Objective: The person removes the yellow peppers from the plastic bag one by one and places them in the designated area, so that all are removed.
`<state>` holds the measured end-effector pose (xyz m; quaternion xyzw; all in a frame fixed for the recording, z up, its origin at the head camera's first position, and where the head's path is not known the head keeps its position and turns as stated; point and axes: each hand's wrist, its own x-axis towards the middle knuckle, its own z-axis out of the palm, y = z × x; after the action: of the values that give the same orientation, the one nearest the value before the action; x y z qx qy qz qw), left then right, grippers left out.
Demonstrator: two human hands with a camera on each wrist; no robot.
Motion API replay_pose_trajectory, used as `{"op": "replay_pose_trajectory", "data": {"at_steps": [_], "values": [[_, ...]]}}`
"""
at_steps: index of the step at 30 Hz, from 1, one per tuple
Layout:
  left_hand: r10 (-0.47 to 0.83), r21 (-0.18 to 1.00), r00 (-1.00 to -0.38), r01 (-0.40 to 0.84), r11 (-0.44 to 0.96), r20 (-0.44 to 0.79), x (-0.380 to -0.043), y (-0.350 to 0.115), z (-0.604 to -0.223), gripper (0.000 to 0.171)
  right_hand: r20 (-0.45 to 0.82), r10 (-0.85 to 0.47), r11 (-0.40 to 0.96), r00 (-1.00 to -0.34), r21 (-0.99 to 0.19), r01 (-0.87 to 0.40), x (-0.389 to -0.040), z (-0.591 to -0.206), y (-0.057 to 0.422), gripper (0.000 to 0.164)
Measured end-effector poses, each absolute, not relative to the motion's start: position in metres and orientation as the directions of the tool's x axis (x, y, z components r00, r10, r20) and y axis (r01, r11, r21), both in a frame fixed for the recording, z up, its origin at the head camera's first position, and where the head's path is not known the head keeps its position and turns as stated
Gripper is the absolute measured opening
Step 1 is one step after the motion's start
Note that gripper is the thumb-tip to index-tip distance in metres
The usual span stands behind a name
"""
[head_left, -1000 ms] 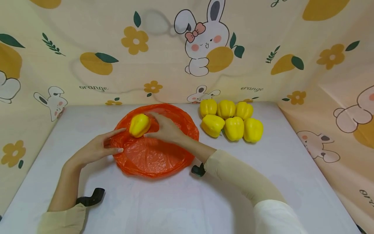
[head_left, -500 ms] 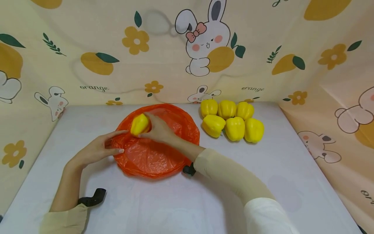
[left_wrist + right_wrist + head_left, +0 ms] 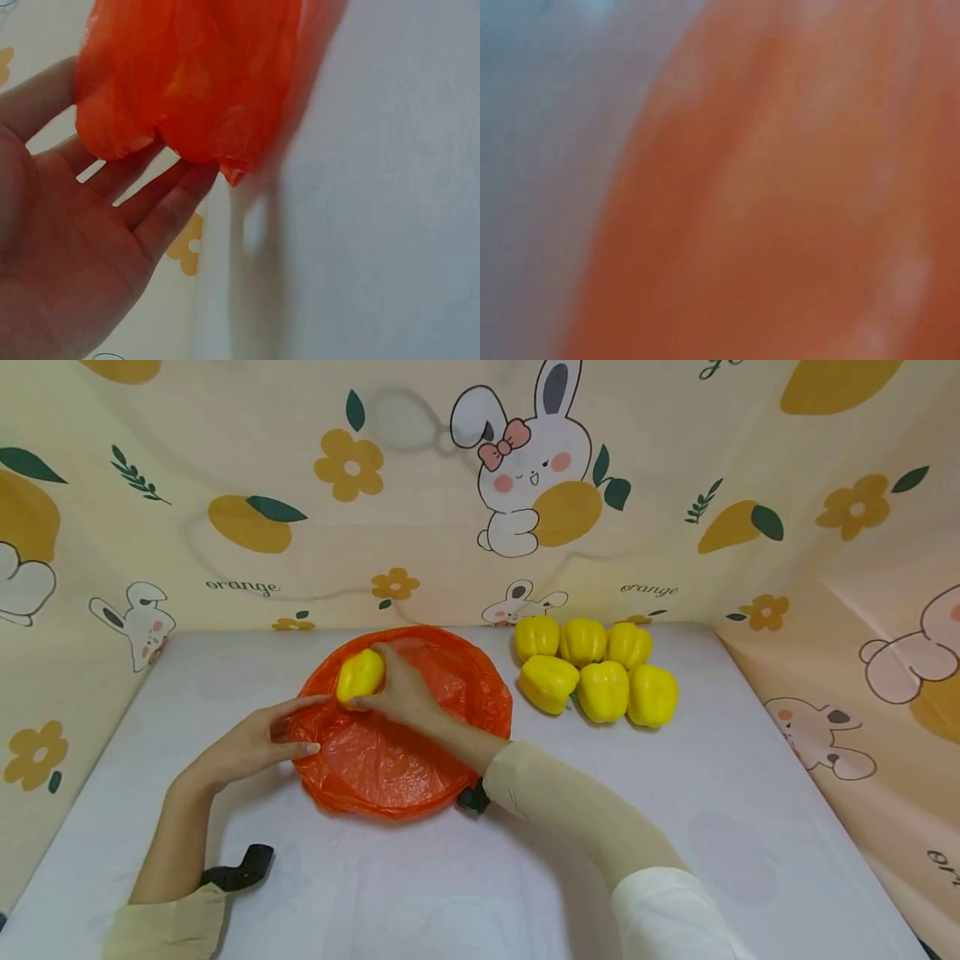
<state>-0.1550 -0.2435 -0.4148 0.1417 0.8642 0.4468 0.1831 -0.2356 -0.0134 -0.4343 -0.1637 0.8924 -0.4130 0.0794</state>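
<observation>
A red-orange plastic bag (image 3: 393, 768) lies spread wide on the table with its mouth up. Inside its left part sits a yellow bell pepper (image 3: 358, 677), which my right hand (image 3: 405, 689) grips from the right between thumb and fingers. At the bag's left edge, my left hand (image 3: 243, 745) touches the plastic from outside. The left wrist view shows this hand's fingers (image 3: 180, 196) extended and relaxed behind the hanging bag film. Only blurred orange plastic (image 3: 780, 225) fills most of the right wrist view, and the right hand is hidden there.
Several yellow bell peppers (image 3: 602, 691) stand in two rows on the white table (image 3: 420, 893), right of the bag. A patterned cloth (image 3: 420, 468) rises behind the table and along its sides. Black wrist camera parts (image 3: 243, 868) hang near both forearms.
My right hand has moved slightly left and come round the pepper, where before a gap showed between them. The left hand and the bag stay nearly still.
</observation>
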Motion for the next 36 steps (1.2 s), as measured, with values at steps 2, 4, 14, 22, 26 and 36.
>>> {"op": "replay_pose_trajectory", "data": {"at_steps": [2,4,14,22,26,36], "values": [[0.409,0.819,-0.892,0.084,0.567,-0.192,-0.154,-0.243,-0.415,0.065,-0.015,-0.347,0.591,-0.938,-0.779,-0.207,-0.236,-0.434,-0.013,0.090],[0.408,0.815,-0.892,0.084,0.573,-0.195,-0.154,-0.243,-0.415,0.066,-0.030,-0.345,0.585,-0.938,-0.789,-0.190,-0.235,-0.433,-0.011,0.089],[0.401,0.807,-0.893,0.078,0.585,-0.205,-0.160,-0.243,-0.414,0.068,-0.046,-0.401,0.532,-0.915,-0.825,-0.192,-0.230,-0.419,0.013,0.084],[0.414,0.803,-0.891,0.103,0.587,-0.189,-0.162,-0.244,-0.412,0.067,0.018,-0.477,0.508,-0.879,-0.810,-0.292,-0.230,-0.415,0.034,0.084],[0.426,0.810,-0.888,0.118,0.574,-0.173,-0.162,-0.244,-0.412,0.066,0.051,-0.522,0.475,-0.851,-0.811,-0.340,-0.228,-0.414,0.045,0.085],[0.398,0.796,-0.892,0.078,0.600,-0.213,-0.158,-0.244,-0.411,0.070,0.091,-0.550,0.419,-0.830,-0.829,-0.369,-0.218,-0.410,0.076,0.084]]}}
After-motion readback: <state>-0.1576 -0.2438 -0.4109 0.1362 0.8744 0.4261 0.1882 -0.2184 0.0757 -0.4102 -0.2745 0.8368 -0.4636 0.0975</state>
